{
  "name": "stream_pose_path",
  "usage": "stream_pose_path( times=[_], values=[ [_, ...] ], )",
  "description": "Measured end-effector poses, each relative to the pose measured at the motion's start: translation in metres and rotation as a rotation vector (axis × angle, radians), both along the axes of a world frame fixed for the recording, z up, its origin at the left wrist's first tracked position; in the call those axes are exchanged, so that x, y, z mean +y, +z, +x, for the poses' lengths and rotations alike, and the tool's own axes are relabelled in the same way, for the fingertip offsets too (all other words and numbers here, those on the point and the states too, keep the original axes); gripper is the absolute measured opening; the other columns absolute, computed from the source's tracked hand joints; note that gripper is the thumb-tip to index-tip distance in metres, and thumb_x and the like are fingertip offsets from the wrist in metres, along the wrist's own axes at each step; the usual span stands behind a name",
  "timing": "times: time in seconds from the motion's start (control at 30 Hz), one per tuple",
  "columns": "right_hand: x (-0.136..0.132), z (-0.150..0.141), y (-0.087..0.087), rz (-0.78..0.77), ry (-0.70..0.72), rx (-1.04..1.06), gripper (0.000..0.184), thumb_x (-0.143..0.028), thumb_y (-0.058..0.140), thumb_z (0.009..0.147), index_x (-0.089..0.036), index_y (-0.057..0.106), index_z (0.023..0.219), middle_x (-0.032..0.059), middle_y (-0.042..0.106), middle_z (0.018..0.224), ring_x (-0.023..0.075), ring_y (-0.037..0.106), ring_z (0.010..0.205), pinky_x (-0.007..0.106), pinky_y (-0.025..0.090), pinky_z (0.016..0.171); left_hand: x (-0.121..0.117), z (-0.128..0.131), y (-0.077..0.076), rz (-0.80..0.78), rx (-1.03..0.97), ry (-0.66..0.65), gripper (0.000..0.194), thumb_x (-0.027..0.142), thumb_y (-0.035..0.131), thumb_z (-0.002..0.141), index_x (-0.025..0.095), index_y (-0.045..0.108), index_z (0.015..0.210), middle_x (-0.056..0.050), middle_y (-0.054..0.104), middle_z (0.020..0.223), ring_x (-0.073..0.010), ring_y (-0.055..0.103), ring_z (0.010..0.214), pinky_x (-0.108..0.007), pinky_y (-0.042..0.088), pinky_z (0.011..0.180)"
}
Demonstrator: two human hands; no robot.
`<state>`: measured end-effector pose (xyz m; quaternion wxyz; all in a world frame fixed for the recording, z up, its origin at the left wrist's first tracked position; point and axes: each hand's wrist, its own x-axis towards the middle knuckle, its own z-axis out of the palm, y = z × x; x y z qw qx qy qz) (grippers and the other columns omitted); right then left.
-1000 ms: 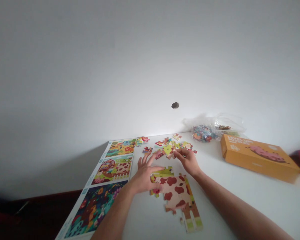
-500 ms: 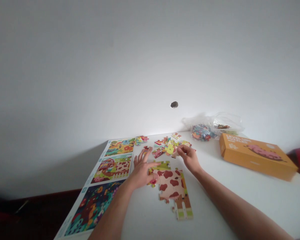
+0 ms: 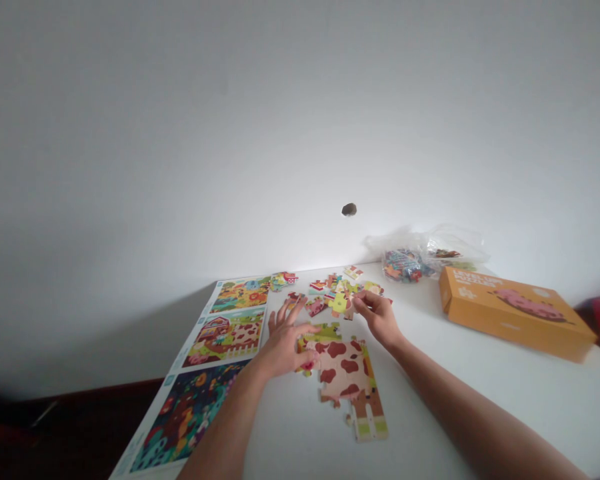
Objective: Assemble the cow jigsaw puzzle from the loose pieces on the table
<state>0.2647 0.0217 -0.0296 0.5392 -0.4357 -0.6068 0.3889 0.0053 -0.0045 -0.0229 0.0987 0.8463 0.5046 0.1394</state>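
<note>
A partly joined jigsaw (image 3: pixel 347 377) showing a cow with brown patches lies on the white table (image 3: pixel 480 387). My left hand (image 3: pixel 285 340) rests flat on its left edge, fingers spread. My right hand (image 3: pixel 377 313) reaches into a heap of loose puzzle pieces (image 3: pixel 337 293) behind the jigsaw, its fingers pinched on a piece at the heap's right side. Which piece it holds is too small to tell.
A printed guide sheet (image 3: pixel 207 373) with three pictures lies at the left, overhanging the table edge. An orange puzzle box (image 3: pixel 510 313) sits at the right. Clear bags of pieces (image 3: pixel 420 257) lie by the wall.
The view shifted slightly. My right hand edged left and closed on a piece in the heap. My left hand stayed on the jigsaw's left edge.
</note>
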Motion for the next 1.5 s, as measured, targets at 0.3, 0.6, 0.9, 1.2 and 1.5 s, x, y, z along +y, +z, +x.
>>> stream_pose_path(
  times=[0.3,0.6,0.9,1.2,1.5],
  values=[
    [-0.001,0.000,0.002,0.002,0.026,0.005,0.039,-0.054,0.058,0.089,-0.017,0.063,0.077,0.0024,0.060,0.072,0.0168,0.053,0.068,0.029,0.041,0.066,0.001,-0.002,-0.004,0.023,-0.027,-0.043,0.045,0.035,0.082,0.069,0.034,0.070,0.112,-0.005,0.023,0.162,-0.0437,0.010,0.148,-0.071,0.016,0.112],
    [-0.002,0.000,0.002,0.005,0.042,0.009,0.038,-0.053,0.058,0.089,-0.017,0.064,0.077,0.0027,0.061,0.073,0.0168,0.054,0.068,0.029,0.041,0.066,0.000,-0.001,-0.005,0.032,-0.035,-0.036,0.046,0.033,0.082,0.068,0.035,0.070,0.112,-0.003,0.027,0.161,-0.0438,0.013,0.147,-0.071,0.018,0.111],
    [-0.002,0.001,0.000,0.010,0.038,-0.025,0.040,-0.054,0.057,0.089,-0.017,0.065,0.077,0.0028,0.062,0.072,0.0166,0.054,0.068,0.028,0.042,0.065,0.000,-0.001,-0.004,0.014,-0.023,-0.034,0.046,0.033,0.082,0.068,0.035,0.069,0.113,-0.003,0.027,0.161,-0.0433,0.013,0.148,-0.070,0.018,0.112],
    [-0.017,-0.007,0.013,0.095,0.140,-0.276,0.033,-0.047,0.054,0.094,-0.019,0.070,0.088,0.0041,0.067,0.080,0.0179,0.058,0.072,0.028,0.043,0.066,0.005,0.007,-0.001,0.351,-0.255,-0.106,0.032,0.030,0.071,0.084,0.029,0.068,0.116,-0.001,0.065,0.132,-0.0275,0.039,0.136,-0.049,0.031,0.114],
    [-0.020,-0.009,0.014,0.115,0.176,-0.319,0.036,-0.042,0.061,0.090,-0.021,0.064,0.119,0.0022,0.064,0.083,0.0156,0.052,0.070,0.028,0.043,0.066,0.005,0.006,0.003,0.461,-0.271,-0.090,0.021,0.038,0.072,0.083,0.028,0.074,0.102,0.000,0.072,0.118,-0.0269,0.047,0.126,-0.045,0.037,0.108]
  ],
)
